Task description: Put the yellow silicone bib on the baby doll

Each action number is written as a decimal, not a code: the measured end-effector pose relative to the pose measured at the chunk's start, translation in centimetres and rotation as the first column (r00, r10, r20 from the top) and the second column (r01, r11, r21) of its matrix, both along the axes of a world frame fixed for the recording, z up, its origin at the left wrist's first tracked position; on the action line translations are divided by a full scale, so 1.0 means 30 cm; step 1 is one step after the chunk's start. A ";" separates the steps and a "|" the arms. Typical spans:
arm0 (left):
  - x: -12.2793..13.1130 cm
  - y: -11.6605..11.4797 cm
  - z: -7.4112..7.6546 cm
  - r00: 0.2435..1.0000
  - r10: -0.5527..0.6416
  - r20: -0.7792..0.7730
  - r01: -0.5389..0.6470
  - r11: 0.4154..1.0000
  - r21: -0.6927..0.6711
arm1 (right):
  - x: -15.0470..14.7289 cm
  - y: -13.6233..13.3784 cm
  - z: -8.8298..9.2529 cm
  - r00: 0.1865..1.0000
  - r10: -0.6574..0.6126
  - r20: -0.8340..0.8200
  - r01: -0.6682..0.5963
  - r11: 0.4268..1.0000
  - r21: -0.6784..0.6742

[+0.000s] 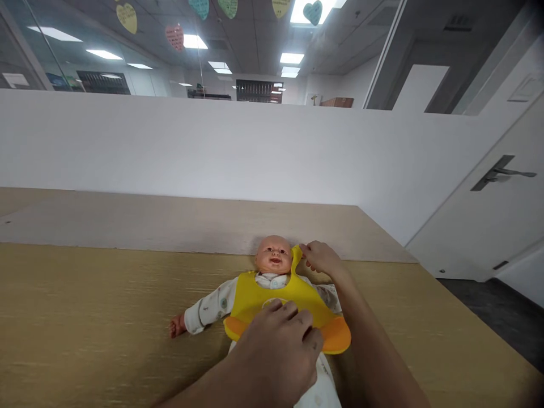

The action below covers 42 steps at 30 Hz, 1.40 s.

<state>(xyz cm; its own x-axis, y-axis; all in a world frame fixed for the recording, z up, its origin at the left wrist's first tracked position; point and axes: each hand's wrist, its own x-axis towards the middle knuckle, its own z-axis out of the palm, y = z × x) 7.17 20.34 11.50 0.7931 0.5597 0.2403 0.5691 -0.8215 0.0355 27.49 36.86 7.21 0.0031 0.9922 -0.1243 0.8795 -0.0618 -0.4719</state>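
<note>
While the right hand (322,258) pinches the rubbery yellow strap (296,260) of the bib (272,297), what's the left hand (278,354) doing?

Its fingers (289,310) spread on the silicone, above the smooth doll (274,260) lying on the wood-grain surface (85,300).

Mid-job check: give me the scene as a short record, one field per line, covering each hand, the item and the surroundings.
left hand: resting on the front of the bib
right hand: pinching the raised strap beside the doll's head
doll: lying face up, wearing the bib
bib colour: yellow, with an orange lower edge
surface: wooden table
surroundings: white wall ahead, door to the right
</note>
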 end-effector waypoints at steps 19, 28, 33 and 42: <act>-0.174 0.366 -0.128 0.724 0.572 0.385 -0.404 0.804 -0.436 | -0.068 0.046 -0.118 0.748 -0.020 -0.664 0.040 0.999 0.015; -0.128 0.443 -0.282 0.528 0.758 0.384 -0.101 0.505 -0.857 | -0.075 0.073 -0.163 0.815 0.041 -0.579 0.065 0.985 0.162; -0.123 0.473 -0.287 0.440 0.811 0.386 0.094 0.386 -0.918 | -0.088 0.072 -0.160 0.825 0.033 -0.565 0.100 0.974 0.203; -0.138 0.455 -0.253 0.410 0.830 0.378 0.363 0.231 -0.902 | -0.076 0.078 -0.167 0.687 -0.119 -0.717 0.167 0.986 -0.003</act>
